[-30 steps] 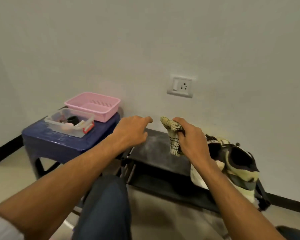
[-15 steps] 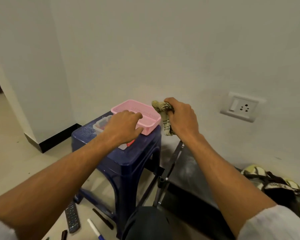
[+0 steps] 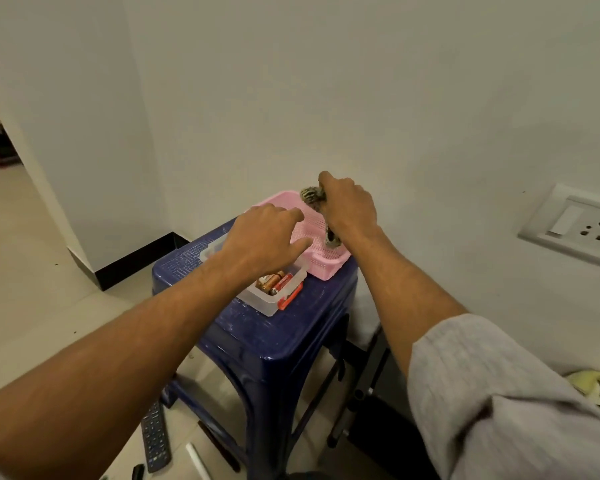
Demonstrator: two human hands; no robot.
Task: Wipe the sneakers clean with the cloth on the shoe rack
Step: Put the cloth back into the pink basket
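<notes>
Remote control (image 3: pixel 155 433) is noted on the floor at the near left, beside the blue stool (image 3: pixel 257 341). On the stool top a clear box (image 3: pixel 269 303) holding batteries (image 3: pixel 274 282) is set close to the near edge. The left hand (image 3: pixel 260 237) is held above this box, fingers loosely extended and grasping nothing. Behind it, at the far side of the stool, a pink basket (image 3: pixel 323 261) is placed. The cloth (image 3: pixel 310 195) is bunched and held over that basket, with the fingers of the right hand (image 3: pixel 349 209) clenched round it. A wall socket (image 3: pixel 575 226) is seen at the right. Only part of the shoe rack (image 3: pixel 359 394) and a pale edge of one sneaker (image 3: pixel 596 386) are visible at the near right, well apart from the cloth.

Risk, as judged: wiping cannot be begun while the cloth is kept this far from the sneakers. If the grip is loosened, the cloth is likely to be dropped into the basket. The box could be knocked off the stool by a low sweep of the left hand, and the batteries scattered.
</notes>
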